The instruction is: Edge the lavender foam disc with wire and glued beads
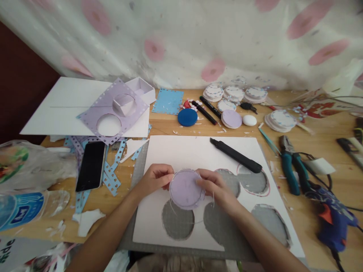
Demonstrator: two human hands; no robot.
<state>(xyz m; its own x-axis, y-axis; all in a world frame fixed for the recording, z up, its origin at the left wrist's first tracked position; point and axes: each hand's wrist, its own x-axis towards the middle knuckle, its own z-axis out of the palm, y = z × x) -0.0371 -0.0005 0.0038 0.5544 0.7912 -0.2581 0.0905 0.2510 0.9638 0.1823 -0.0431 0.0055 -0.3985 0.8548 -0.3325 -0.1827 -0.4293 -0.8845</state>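
Gripping a lilac disc (187,189) by its right edge with the right hand (214,185), pinching at its upper left rim with the left hand (157,177); holding it above a white board (177,149) with round cut-outs (178,223), well left of teal-handled pliers (289,172)

Centre tabletop (164,127), now: mat (140,158), card (181,151) on top, disc (185,189) above that; cutter (236,154) on the card's far right. Off left, phone (90,166) atop paper strips (112,183). Off right, pliers (289,170), glue gun (334,226) nearer. Behind the card, marker pens (204,113); farther back, stacked rounds (214,93).
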